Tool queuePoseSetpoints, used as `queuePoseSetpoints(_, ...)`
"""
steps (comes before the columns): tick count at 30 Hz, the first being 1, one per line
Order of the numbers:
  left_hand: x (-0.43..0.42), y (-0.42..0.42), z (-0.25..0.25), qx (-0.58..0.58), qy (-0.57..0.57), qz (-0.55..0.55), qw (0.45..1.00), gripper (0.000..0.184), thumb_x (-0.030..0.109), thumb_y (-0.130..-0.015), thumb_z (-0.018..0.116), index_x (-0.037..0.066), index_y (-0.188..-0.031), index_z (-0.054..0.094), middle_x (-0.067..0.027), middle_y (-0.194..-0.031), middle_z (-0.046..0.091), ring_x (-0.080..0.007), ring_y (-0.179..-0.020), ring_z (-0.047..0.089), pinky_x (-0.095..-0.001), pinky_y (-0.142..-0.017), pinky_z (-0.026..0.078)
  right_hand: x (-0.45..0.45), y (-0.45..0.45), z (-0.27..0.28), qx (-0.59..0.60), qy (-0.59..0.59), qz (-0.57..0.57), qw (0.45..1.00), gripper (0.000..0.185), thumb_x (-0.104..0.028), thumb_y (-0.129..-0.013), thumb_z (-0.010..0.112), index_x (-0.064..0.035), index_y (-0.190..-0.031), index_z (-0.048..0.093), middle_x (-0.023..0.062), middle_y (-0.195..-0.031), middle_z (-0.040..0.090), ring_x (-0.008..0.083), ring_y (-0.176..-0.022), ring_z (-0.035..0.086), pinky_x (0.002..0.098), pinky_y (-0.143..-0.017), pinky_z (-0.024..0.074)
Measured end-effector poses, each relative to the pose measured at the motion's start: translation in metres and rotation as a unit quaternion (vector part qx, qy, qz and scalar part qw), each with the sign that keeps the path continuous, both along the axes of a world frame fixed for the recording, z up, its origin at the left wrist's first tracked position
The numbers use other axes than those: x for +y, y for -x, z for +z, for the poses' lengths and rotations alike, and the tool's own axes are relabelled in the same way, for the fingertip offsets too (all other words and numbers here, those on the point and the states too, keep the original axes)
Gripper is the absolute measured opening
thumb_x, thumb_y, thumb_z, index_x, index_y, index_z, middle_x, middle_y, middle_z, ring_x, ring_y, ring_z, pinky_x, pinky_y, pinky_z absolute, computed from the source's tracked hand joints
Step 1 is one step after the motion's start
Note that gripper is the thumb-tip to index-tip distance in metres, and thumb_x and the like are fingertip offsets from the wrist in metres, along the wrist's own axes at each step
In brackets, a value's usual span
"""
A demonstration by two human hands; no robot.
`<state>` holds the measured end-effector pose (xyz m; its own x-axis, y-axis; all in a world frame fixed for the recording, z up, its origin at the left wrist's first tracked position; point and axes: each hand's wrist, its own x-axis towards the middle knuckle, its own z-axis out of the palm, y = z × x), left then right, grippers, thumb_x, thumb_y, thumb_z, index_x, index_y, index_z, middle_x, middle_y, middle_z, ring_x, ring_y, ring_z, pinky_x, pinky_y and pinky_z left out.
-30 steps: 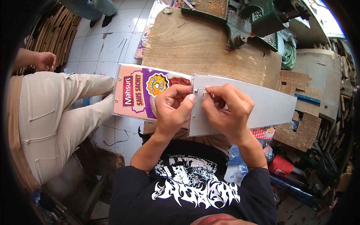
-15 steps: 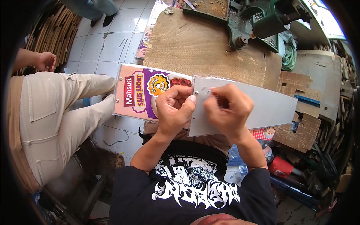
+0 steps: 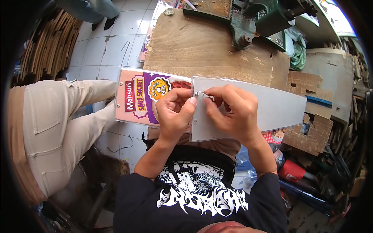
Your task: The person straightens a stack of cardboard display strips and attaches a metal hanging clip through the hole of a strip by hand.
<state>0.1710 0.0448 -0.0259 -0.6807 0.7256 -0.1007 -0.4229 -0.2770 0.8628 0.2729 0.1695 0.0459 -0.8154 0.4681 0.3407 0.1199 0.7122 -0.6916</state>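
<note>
A printed "Mahsuri Saus Sachet" panel [image 3: 129, 110] lies on the left, and beside it a plain grey-white panel [image 3: 274, 106] stretches to the right. My left hand [image 3: 173, 112] is closed on the edges where the two panels meet, its thumb near an upper eyelet [image 3: 197, 94]. Between the thumb and fingers of my right hand [image 3: 235, 112] is a thin bent metal wire [image 3: 203, 93], its end at or close to that eyelet. Whether the wire passes through cannot be seen. A second eyelet [image 3: 195, 121] shows lower down the grey-white panel's edge.
The wooden table [image 3: 210, 50] carries a green metal press [image 3: 268, 27] at its far right. A person in beige trousers [image 3: 50, 128] stands close on the left. Brown boards [image 3: 311, 132] are at the right, and stacked wooden strips [image 3: 46, 50] stand far left.
The right hand's fingers, blurred before, have come closer to the eyelet, and the wire now shows clearly. Panels and left hand have shifted slightly left. The other person's hand has left view.
</note>
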Motion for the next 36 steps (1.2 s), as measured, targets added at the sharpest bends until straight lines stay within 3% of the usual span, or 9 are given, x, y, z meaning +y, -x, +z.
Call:
queuePoseSetpoints(13,0.000,0.000,0.000,0.007,-0.003,0.000,1.000,0.017,0.004,-0.089,0.064,-0.009,-0.101,0.062,-0.0092,-0.086,0.069,-0.0073,-0.074,0.064,-0.0201,-0.067,0.051,0.000,0.002,-0.004,0.004,-0.025,0.000,1.000,0.017,0.001,-0.073,0.072,-0.0025,-0.088,0.066,0.0084,-0.069,0.062,0.0212,-0.057,0.063,0.0322,-0.053,0.0492)
queuePoseSetpoints(15,0.000,0.000,0.001,0.011,0.002,0.001,1.000,0.017,0.003,-0.089,0.064,-0.009,-0.101,0.062,-0.0092,-0.086,0.069,-0.0073,-0.073,0.064,-0.0201,-0.067,0.051,0.000,0.002,-0.010,0.023,-0.080,-0.011,0.996,0.017,0.001,-0.073,0.072,-0.0025,-0.088,0.065,0.0083,-0.068,0.061,0.0215,-0.057,0.063,0.0327,-0.053,0.0488)
queuePoseSetpoints(21,0.000,-0.001,0.001,0.006,-0.004,-0.001,1.000,0.017,0.004,-0.089,0.064,-0.008,-0.100,0.062,-0.0085,-0.085,0.069,-0.0070,-0.073,0.063,-0.0199,-0.067,0.051,0.000,0.001,-0.003,0.022,-0.030,0.001,0.999,0.015,0.000,-0.073,0.072,-0.0019,-0.087,0.065,0.0081,-0.068,0.062,0.0215,-0.056,0.063,0.0325,-0.053,0.0492)
queuePoseSetpoints(36,0.001,-0.001,0.001,0.011,0.002,0.000,1.000,0.016,0.004,-0.090,0.064,-0.007,-0.102,0.062,-0.0065,-0.084,0.068,-0.0043,-0.069,0.060,-0.0178,-0.061,0.048,0.000,0.001,-0.011,0.046,-0.051,0.008,0.998,0.015,-0.001,-0.072,0.072,-0.0034,-0.085,0.064,0.0071,-0.066,0.060,0.0236,-0.056,0.061,0.0343,-0.052,0.0477)
